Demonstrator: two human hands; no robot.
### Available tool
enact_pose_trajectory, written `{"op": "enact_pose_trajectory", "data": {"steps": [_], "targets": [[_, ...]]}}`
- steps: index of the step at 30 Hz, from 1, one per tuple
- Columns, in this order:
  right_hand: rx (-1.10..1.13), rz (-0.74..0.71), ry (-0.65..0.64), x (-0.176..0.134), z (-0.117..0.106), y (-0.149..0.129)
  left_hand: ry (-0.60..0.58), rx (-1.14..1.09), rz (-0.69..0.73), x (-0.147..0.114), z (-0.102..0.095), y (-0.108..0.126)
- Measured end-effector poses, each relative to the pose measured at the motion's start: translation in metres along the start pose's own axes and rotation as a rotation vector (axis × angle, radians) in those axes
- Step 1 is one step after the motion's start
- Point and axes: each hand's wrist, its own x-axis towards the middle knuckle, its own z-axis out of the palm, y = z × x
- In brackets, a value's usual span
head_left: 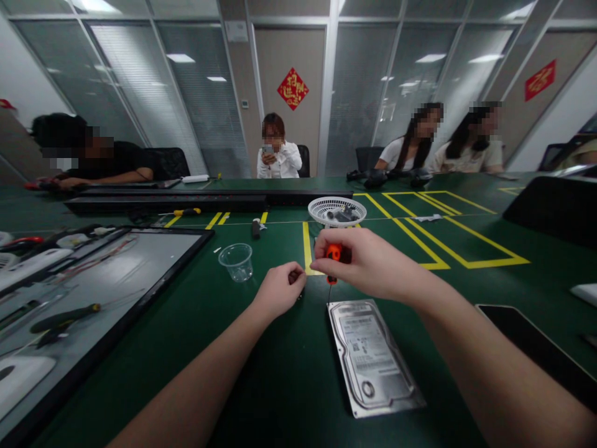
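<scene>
A silver hard drive (368,354) lies label up on the green table in front of me. My right hand (357,255) is closed around the orange handle of a screwdriver (333,254), whose thin shaft points down to the drive's far left corner. Whether the tip touches a screw there is too small to tell. Left of the drive, my left hand (280,289) rests low over the table with its fingers curled together. What it holds, if anything, is hidden. Beside that hand stands a clear plastic cup (237,261).
A white basket (321,218) with dark parts stands beyond my hands. On the left lies a framed panel (158,255) bearing tools and wires. A dark tablet-like slab (527,336) is at the right. Several people sit across the table.
</scene>
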Motion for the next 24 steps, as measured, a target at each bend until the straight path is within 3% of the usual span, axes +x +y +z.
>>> {"op": "enact_pose_trajectory", "data": {"steps": [10, 19, 24], "targets": [[-0.001, 0.064, -0.097, -0.011, -0.015, -0.013, -0.057, -0.073, -0.032, 0.001, 0.0, 0.003], [-0.091, 0.009, 0.008, -0.009, -0.01, -0.005, -0.067, -0.04, -0.052, 0.002, 0.0, 0.002], [-0.07, 0.01, -0.029, -0.011, -0.011, -0.011, -0.071, -0.054, -0.059, 0.002, 0.0, 0.0]]}}
